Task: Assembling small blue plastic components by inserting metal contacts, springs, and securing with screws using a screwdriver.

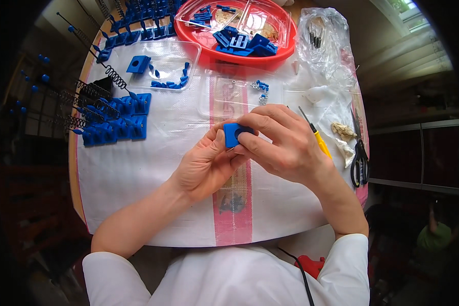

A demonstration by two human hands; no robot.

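Note:
Over the middle of the table I hold a small blue plastic block (pixel 230 135) with a dark round hole in its face. My left hand (pixel 204 162) grips its left side, the thumb on the front and the fingers curled underneath. From the right, my right hand (pixel 283 145) closes on the same block, with fingertips at the hole and along its upper edge. Whether a smaller part sits between the right fingers is hidden. Just beyond my hands lie small blue and clear pieces (pixel 262 91) on a clear plastic lid (pixel 209 97).
Blue blocks with black springs (pixel 120 120) stand in rows at left. Behind are a clear tray (pixel 191 53) of blue parts and a red basin (pixel 285 51). At right lie a yellow-handled screwdriver (pixel 322 144), black scissors (pixel 359 166) and a plastic bag of springs (pixel 326 51).

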